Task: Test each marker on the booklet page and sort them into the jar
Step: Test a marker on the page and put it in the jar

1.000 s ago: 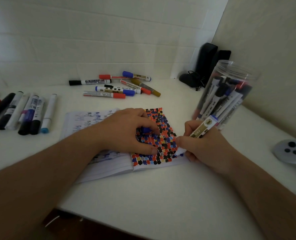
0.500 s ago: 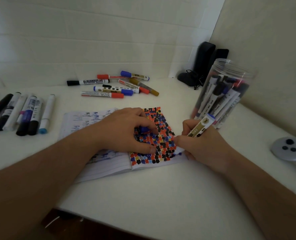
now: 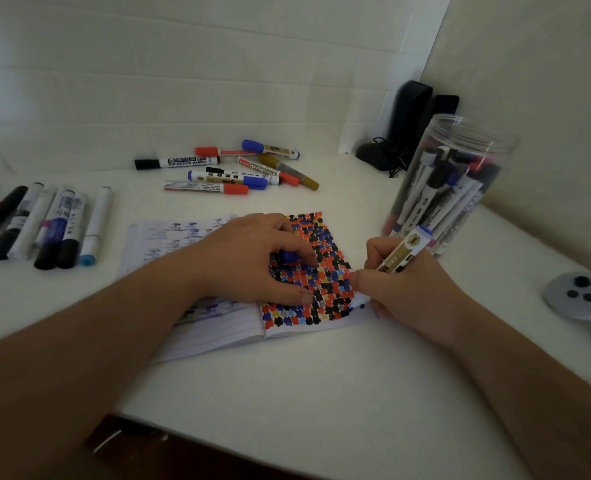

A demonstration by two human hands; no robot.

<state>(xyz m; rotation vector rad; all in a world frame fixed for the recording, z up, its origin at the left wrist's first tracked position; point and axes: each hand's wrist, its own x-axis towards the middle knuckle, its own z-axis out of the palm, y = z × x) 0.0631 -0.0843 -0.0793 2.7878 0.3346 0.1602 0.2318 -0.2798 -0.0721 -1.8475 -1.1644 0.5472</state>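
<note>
Testing is judged to be in hand, as a blue marker (image 3: 403, 252) is gripped in the right hand (image 3: 404, 285) and its tip pressed to the booklet page (image 3: 321, 271), steadied by the left hand (image 3: 252, 261) pinching the cap (image 3: 288, 256); recapping, then the jar (image 3: 453, 181), is called for next.

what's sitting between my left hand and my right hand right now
In the head view, only the booklet lies between the left hand and the right hand: its page of colored test marks.
</note>
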